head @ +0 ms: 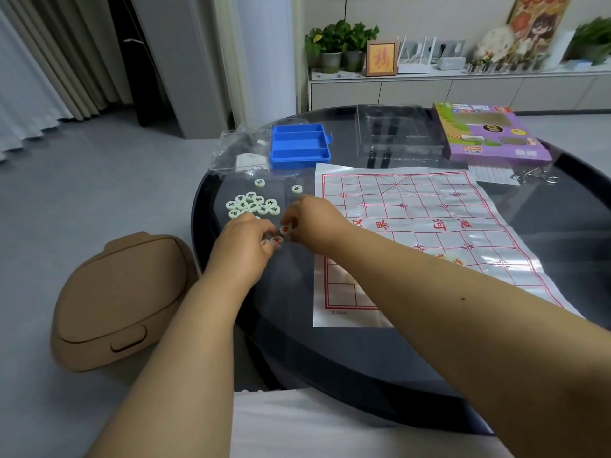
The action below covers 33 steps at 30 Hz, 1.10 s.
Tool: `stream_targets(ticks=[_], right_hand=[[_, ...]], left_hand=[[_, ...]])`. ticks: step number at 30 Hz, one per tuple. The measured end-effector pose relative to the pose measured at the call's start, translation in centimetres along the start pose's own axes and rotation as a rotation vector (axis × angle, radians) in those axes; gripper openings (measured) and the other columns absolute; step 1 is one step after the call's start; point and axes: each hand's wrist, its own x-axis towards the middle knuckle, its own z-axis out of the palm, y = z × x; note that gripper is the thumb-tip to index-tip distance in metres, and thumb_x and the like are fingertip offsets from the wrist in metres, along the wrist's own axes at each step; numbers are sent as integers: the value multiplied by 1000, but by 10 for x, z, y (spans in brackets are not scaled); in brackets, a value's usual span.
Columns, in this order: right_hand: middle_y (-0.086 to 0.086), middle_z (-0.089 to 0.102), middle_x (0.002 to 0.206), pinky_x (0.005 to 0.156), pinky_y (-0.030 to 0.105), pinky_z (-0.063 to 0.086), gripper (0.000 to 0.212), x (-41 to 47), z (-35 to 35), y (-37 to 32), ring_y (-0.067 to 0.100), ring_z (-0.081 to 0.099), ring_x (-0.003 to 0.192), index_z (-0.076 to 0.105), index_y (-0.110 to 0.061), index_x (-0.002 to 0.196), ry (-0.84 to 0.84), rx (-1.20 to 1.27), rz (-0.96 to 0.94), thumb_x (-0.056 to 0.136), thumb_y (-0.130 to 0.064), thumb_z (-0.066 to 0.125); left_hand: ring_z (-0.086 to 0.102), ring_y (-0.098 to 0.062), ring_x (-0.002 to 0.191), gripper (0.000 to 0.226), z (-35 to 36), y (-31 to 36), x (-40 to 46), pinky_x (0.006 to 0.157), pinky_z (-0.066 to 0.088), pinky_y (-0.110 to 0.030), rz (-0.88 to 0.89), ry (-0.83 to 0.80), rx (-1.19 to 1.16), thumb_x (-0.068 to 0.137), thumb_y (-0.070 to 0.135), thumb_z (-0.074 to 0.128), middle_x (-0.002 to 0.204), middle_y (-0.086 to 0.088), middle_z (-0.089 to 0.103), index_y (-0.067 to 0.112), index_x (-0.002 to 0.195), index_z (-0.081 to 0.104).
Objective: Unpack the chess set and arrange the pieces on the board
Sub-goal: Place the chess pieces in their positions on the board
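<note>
Dark glass bench [330, 352] is carrying everything: left hand [243, 244] and right hand [314, 221] are pinching red-marked pieces [285, 229], fingers closed on them, beside the board sheet [413, 233]; black-marked pieces [253, 203] are clustering beyond, blue tray [299, 145] farther.

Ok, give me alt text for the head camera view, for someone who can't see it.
Both hands, left hand and right hand, pick at red-marked xiangqi pieces on a round dark glass table, beside the black-marked pieces. The paper board lies unfolded right of them, an empty blue tray behind.

Bare forearms, no sleeves; small mole on right forearm [463, 298].
</note>
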Motion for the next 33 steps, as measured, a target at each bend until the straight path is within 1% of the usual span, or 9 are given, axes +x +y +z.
stream_targets(ticks=[3, 7, 9, 12, 15, 18, 24, 29, 33], right_hand=[[7, 60, 117, 87, 32, 49, 28, 1, 3, 0, 24, 60, 102, 66, -17, 116, 43, 22, 0, 88, -18, 62], [11, 58, 112, 80, 30, 45, 24, -2, 9, -1, 26, 59, 98, 66, -10, 110, 90, 25, 6, 89, -20, 60], [11, 58, 111, 77, 29, 42, 23, -9, 4, 0, 26, 58, 98, 66, -8, 108, 104, 54, 6, 89, -20, 60], [7, 55, 109, 76, 25, 41, 23, -35, -15, 10, 20, 55, 93, 65, -11, 110, 139, 169, 22, 90, -21, 60], [1, 56, 110, 76, 21, 43, 26, -73, -34, 30, 15, 52, 90, 64, -15, 115, 149, 248, 69, 90, -22, 61], [-2, 57, 109, 78, 18, 43, 27, -112, -44, 55, 14, 53, 92, 64, -17, 116, 133, 265, 136, 89, -19, 63], [-9, 55, 97, 68, 9, 40, 20, -180, -45, 93, 12, 54, 86, 67, -21, 108, 107, 205, 207, 87, -20, 66], [-8, 54, 102, 79, 19, 45, 25, -202, -31, 100, 13, 55, 91, 65, -21, 113, 33, 161, 223, 88, -20, 64], [-8, 55, 111, 79, 15, 41, 37, -203, -32, 101, 7, 51, 87, 61, -22, 124, 68, 171, 229, 87, -20, 66]], left_hand=[[54, -25, 102, 24, 1, 0, 1, 88, 42, -31, -2, -24, 43, 86, 22, 67, 107, -8, 58, 13, 108, 68], [54, -28, 104, 23, 2, 2, 1, 91, 43, -39, -23, -50, 87, 89, 25, 64, 108, -11, 57, 10, 107, 66], [53, -28, 103, 22, 1, 4, -1, 91, 43, -39, -27, -47, 77, 90, 27, 63, 107, -9, 56, 11, 104, 66], [53, -22, 98, 18, -6, 16, -6, 87, 44, -35, -15, -11, -20, 88, 30, 65, 102, -1, 53, 16, 98, 65], [51, -14, 92, 15, -10, 43, -15, 81, 41, -28, 64, -30, -92, 87, 32, 66, 98, 8, 48, 21, 97, 63], [45, -7, 92, 22, -6, 77, -29, 81, 36, -22, 171, -124, -88, 87, 37, 64, 101, 11, 48, 25, 105, 61], [47, -11, 105, 28, 13, 127, -54, 91, 42, -28, 360, -251, -69, 87, 40, 64, 108, 8, 53, 24, 110, 61], [46, -14, 112, 35, 24, 139, -59, 95, 41, -30, 421, -285, 51, 88, 43, 62, 118, 6, 54, 24, 118, 59], [47, -13, 112, 43, 23, 138, -57, 96, 41, -29, 391, -238, 64, 85, 47, 64, 119, 7, 55, 27, 123, 59]])
